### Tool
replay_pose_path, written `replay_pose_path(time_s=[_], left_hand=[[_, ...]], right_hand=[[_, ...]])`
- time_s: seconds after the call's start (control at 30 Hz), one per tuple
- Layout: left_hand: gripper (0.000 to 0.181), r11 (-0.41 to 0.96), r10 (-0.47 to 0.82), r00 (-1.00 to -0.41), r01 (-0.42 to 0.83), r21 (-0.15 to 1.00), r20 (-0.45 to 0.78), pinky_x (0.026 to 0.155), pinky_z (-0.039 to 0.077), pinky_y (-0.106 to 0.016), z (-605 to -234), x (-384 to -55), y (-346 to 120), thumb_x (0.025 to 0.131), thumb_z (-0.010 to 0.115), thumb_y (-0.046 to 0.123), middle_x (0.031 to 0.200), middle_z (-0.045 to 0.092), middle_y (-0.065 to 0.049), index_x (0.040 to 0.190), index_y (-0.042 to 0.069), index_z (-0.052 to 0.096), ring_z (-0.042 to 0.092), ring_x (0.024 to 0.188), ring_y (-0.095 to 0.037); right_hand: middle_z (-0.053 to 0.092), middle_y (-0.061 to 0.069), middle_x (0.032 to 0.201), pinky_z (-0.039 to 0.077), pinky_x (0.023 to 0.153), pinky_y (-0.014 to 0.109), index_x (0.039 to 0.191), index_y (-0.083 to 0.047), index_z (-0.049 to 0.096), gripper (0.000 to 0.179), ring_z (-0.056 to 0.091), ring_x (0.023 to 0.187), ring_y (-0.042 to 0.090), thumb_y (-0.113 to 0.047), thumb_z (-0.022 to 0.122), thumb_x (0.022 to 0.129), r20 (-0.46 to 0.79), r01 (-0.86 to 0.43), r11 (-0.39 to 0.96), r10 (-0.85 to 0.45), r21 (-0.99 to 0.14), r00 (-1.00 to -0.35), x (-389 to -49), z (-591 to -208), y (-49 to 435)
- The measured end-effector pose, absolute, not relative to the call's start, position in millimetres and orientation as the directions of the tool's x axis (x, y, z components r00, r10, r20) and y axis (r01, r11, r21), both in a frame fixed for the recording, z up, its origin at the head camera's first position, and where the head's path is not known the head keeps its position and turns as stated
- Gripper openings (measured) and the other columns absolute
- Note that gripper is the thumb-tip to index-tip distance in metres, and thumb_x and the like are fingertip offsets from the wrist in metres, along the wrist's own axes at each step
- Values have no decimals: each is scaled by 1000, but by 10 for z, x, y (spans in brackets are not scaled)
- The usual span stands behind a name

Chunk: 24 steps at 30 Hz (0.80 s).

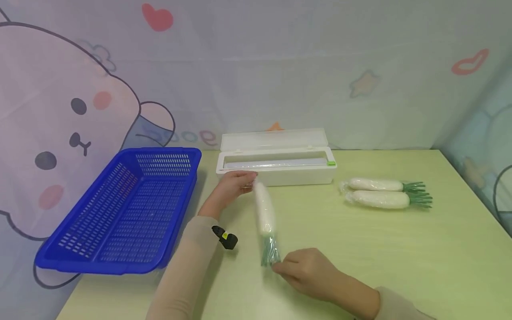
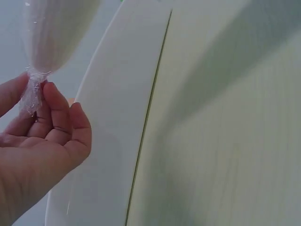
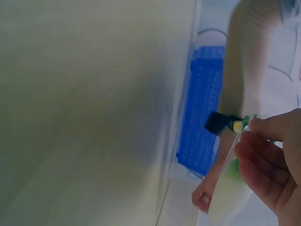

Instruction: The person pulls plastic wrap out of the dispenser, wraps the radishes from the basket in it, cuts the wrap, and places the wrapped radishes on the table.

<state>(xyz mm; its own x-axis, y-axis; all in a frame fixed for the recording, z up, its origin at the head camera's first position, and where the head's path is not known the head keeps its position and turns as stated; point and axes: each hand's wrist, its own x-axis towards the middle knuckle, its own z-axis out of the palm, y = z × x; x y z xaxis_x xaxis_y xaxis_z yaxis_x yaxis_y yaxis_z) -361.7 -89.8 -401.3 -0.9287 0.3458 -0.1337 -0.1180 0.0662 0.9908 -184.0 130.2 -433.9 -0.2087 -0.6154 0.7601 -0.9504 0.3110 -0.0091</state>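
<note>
A white radish (image 1: 265,209) with green leaf stubs, wrapped in clear plastic film, is held lengthwise between both hands. My left hand (image 1: 232,186) pinches the film at the far, tapered end. In the left wrist view the gathered film (image 2: 32,96) shows between thumb and fingers, just beyond the radish tip. At the near end, my right hand (image 1: 310,272) pinches the film by the green stubs, thumb against forefinger. Two more film-wrapped radishes lie side by side on the right, the far one (image 1: 374,184) and the near one (image 1: 380,199), their green ends pointing right.
A white cling film dispenser (image 1: 280,178) stands at the back with its lid (image 1: 274,140) raised and a roll inside. On the left sits a blue plastic basket (image 1: 182,222). The pale green table (image 1: 432,258) ends at a printed cloth backdrop (image 1: 256,80).
</note>
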Motion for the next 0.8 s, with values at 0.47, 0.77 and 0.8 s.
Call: replay_pose_path(time_s=[0.47,0.77,0.8], left_hand=[[35,252,302,-927,-148,956,-223,90,46,-36,-3994,-3499,-852,94,60,18,97,57,-1,119,-7,61,50,95,-21],[38,188,106,-970,-197,962,-219,82,37,-31,-4095,-3378,-1201,93,62,19,109,59,-1,124,-3,61,42,98,-21],[38,213,111,-968,-197,957,-224,83,38,-32,-4112,-3357,-1209,94,62,19,112,60,-4,125,-3,61,43,99,-22]], right_hand=[[61,-5,71,41,51,10,84,-13,70,26,54,58,2,-4,83,63,577,-881,448,-764,151,-290,-1729,-4330,1366],[68,6,68,50,49,21,77,-2,71,20,63,55,14,11,73,62,757,-756,650,-456,-77,-469,-2181,-4224,1884],[69,7,69,50,49,23,77,-1,71,18,64,55,15,12,73,64,747,-718,685,-412,-124,-521,-2241,-4218,1945]])
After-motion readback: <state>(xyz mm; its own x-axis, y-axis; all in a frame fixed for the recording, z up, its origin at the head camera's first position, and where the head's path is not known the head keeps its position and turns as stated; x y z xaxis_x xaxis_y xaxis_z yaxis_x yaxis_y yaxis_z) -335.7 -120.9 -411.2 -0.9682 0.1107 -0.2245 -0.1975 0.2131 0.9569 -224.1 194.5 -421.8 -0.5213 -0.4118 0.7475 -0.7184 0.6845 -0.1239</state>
